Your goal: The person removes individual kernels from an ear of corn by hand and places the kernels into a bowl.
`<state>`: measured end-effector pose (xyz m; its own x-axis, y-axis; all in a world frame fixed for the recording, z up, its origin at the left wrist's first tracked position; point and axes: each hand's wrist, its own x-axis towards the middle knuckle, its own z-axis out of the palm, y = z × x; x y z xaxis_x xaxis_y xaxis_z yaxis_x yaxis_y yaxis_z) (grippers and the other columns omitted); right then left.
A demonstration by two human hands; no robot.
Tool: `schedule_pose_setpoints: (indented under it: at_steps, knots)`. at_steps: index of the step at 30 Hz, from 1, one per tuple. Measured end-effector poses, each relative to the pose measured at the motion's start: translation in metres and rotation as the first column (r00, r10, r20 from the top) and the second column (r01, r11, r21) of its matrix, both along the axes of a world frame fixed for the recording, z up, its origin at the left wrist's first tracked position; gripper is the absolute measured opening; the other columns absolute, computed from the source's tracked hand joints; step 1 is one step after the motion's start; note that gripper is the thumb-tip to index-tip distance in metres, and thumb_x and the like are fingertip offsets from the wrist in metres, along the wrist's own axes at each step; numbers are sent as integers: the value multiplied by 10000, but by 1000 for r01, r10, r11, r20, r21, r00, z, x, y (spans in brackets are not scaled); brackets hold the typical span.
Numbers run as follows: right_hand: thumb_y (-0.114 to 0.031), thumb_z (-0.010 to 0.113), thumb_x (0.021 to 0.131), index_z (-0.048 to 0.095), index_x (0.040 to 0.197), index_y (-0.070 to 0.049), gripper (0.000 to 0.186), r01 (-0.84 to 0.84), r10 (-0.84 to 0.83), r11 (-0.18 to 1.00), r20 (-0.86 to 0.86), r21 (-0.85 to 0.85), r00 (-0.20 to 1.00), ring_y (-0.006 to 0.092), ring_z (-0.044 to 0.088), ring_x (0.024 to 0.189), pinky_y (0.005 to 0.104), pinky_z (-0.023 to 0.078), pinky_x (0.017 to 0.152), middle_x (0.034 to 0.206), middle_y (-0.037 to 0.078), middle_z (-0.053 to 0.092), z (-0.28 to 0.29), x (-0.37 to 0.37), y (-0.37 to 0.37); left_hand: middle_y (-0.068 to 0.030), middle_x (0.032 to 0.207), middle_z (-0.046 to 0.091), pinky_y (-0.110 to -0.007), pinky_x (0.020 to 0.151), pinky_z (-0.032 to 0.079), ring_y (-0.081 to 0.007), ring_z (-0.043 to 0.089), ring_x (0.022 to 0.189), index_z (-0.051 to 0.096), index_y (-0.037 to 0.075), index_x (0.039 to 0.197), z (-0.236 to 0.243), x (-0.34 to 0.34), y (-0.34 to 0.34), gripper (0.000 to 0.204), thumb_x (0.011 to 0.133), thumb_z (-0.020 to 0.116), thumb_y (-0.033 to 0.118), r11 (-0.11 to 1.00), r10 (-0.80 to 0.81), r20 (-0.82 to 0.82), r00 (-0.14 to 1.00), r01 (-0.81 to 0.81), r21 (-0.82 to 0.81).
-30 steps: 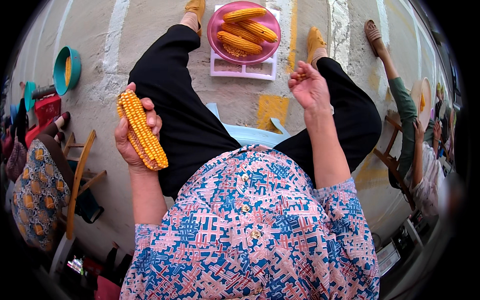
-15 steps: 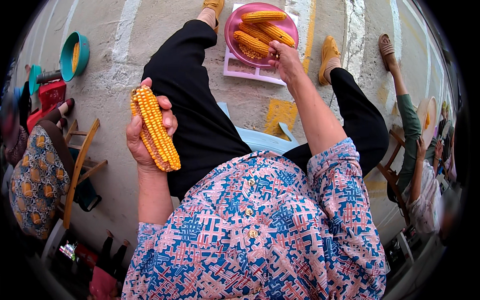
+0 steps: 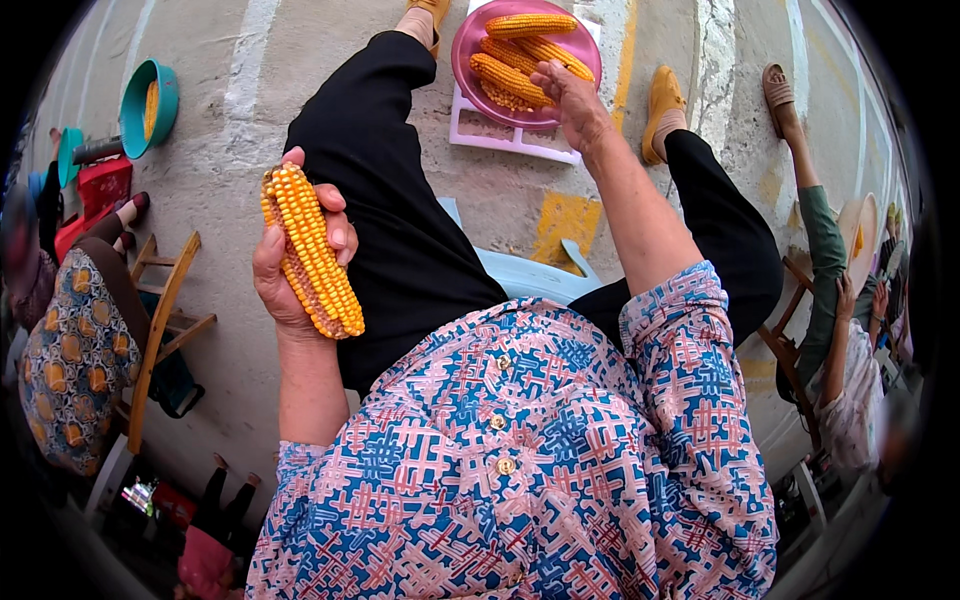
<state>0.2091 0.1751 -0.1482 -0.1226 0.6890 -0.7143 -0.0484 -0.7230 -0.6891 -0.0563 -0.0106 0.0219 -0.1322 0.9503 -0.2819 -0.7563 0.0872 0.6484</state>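
My left hand (image 3: pixel 300 260) grips a yellow ear of corn (image 3: pixel 310 245) upright above my left thigh, with a strip of bare cob along its side. My right hand (image 3: pixel 570 105) reaches over the pink bowl (image 3: pixel 465 70), its loosely bent fingers apart, with nothing visible held in them. Several whole ears of corn (image 3: pixel 525 28) lie in the bowl, and loose kernels (image 3: pixel 500 95) show at its lower part. The bowl rests on a white plastic stool (image 3: pixel 510 148) between my feet.
A blue plastic seat (image 3: pixel 530 275) is under me. At the left are a teal basin (image 3: pixel 135 115) with corn, a red stool (image 3: pixel 100 190), a wooden chair (image 3: pixel 165 330) and other people (image 3: pixel 75 370). At the right a person (image 3: pixel 850 370) holds a pale round tray (image 3: pixel 858 220).
My right hand moved from above my right leg up and left over the pink bowl; a pinch with kernels in it has loosened. My left hand still holds the corn.
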Motion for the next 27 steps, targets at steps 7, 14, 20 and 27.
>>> schedule_pose_setpoints:
  at_steps: [7,14,20,27]
  knots:
    - [-316,426,997,602,1147,-56,348,-21,41,983,-106,183,994,146,619,947,296,484,781,994,54,681,9,19,5,-196,1043,551,-250,591,496,-171,594,736,245,26,1427,-3,-1,0,724,849,590,293,1000,2,-24,1000,-2,0]
    - [-242,564,919,693,902,-29,249,-155,155,958,19,239,988,56,475,497,200,381,473,603,-33,568,15,61,-1,-216,1045,540,-263,573,504,-181,597,714,227,-17,1421,2,0,5,738,853,616,246,1000,-8,-60,998,7,-28]
    - [-174,612,895,697,966,-32,180,-34,35,994,-1,107,999,36,406,491,182,323,446,616,-30,558,-15,80,-18,-221,1038,551,-260,537,495,-180,609,698,196,-7,1434,2,0,10,768,853,630,248,999,-24,-71,997,20,-50]
    - [-39,585,804,694,864,-9,128,-617,629,775,80,-137,773,110,612,637,265,504,577,714,64,682,-60,67,-46,-226,1037,552,-267,518,489,-176,605,663,184,7,1444,2,1,17,765,867,624,250,998,-45,-66,997,42,-55]
